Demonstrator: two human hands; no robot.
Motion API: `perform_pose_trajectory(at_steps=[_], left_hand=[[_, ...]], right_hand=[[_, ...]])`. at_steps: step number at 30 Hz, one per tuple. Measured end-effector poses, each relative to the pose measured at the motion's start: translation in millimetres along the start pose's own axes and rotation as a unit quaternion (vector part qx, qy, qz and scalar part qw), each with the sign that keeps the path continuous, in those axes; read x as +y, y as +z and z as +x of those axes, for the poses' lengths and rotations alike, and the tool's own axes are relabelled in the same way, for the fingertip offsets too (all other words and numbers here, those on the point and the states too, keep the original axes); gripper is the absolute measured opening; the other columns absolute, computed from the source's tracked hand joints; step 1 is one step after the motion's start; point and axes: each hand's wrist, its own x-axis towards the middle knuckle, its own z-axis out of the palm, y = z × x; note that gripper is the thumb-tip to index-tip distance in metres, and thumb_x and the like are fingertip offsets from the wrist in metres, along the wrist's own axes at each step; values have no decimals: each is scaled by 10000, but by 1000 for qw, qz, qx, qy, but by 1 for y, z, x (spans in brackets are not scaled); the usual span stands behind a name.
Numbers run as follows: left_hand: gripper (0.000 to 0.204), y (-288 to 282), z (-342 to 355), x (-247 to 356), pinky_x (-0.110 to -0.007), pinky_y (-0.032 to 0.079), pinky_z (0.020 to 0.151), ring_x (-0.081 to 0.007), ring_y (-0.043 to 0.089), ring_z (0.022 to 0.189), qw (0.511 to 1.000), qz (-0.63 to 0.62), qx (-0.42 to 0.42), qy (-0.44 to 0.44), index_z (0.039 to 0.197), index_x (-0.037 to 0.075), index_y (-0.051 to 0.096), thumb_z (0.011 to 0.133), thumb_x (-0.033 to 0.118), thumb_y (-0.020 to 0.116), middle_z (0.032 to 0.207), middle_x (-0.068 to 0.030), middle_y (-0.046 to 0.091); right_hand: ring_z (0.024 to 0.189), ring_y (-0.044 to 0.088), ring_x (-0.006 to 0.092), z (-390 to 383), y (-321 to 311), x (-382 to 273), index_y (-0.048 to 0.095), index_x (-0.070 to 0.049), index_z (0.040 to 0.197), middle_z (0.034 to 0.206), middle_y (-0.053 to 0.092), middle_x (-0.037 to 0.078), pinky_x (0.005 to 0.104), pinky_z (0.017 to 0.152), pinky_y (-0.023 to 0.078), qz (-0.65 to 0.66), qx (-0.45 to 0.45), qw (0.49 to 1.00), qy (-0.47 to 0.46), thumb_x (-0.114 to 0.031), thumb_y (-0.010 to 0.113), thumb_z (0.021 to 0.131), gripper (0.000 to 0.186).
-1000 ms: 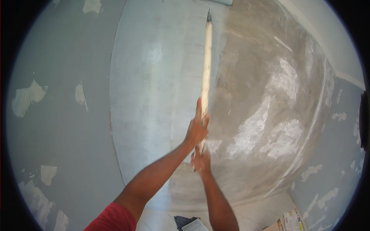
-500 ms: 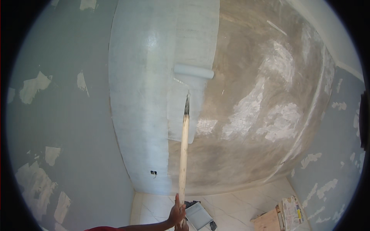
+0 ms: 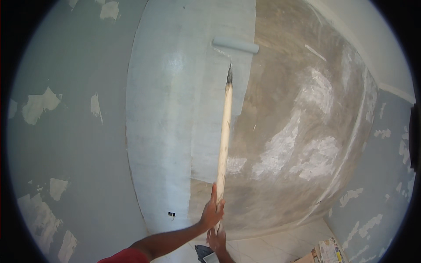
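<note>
My left hand (image 3: 212,214) wraps round a long pale wooden pole (image 3: 225,131), its arm coming from a red sleeve. Just below it, my right hand (image 3: 216,240) grips the same pole lower down. At the pole's far end a wire frame carries a paint roller (image 3: 236,45) with a light blue-grey sleeve. The roller lies against the wall, high up, at the border between wet pale blue paint (image 3: 175,96) and bare brownish wall (image 3: 280,109). Part of a paint tray (image 3: 210,258) shows on the floor, mostly hidden behind my right hand.
A grey-blue wall with white filler patches (image 3: 41,105) stands on the left, and a similar patched wall (image 3: 372,223) on the right. An uncovered socket box (image 3: 171,214) sits low in the painted part. Wooden boards and papers (image 3: 329,251) lie on the floor at lower right.
The roller and pole have moved up and slightly right along the paint edge. Both hands have risen with the pole. The view has tilted up a little, so less floor shows.
</note>
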Motion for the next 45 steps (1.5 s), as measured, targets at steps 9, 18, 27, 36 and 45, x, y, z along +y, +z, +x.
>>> perform_pose_trajectory(at_steps=[9, 18, 27, 36, 45], left_hand=[[791, -23, 248, 152, -406, 524, 462, -293, 588, 471, 980, 20, 67, 184, 1549, 246, -96, 1006, 178, 476, 852, -246, 655], [755, -61, 390, 319, -403, 563, 542, -282, 655, 545, 966, 37, 81, 244, 1558, 177, -49, 997, 244, 452, 835, -224, 674], [762, -64, 421, 377, -378, 582, 572, -258, 668, 578, 967, 70, 84, 231, 1552, 170, -87, 995, 235, 429, 800, -168, 675], [788, -26, 338, 243, -418, 546, 518, -287, 645, 532, 975, 74, 76, 195, 1548, 204, -99, 1002, 255, 467, 749, -187, 660], [840, 9, 100, 22, -394, 519, 487, -287, 597, 498, 995, 82, 47, 35, 1543, 217, -100, 983, 123, 519, 704, -189, 626]], right_hand=[[384, 496, 152, 168, -38, -254, 489, 1, 1128, 575, 497, 52, 309, 348, 407, 78, 32, 988, -127, -316, 482, 1011, 338], [423, 487, 159, 231, -63, -458, 505, -25, 997, 620, 488, 48, 319, 379, 417, 86, 13, 969, -230, -493, 431, 985, 474], [467, 488, 154, 243, -87, -515, 499, -35, 990, 638, 480, 43, 328, 407, 427, 73, -3, 968, -239, -567, 454, 953, 536], [389, 490, 161, 226, -73, -355, 544, -52, 940, 559, 484, 40, 323, 358, 408, 80, 19, 978, -191, -505, 458, 994, 464], [409, 506, 119, 100, -6, -43, 483, -11, 1076, 602, 527, 34, 289, 357, 426, 70, 5, 997, -33, -253, 490, 1019, 248]])
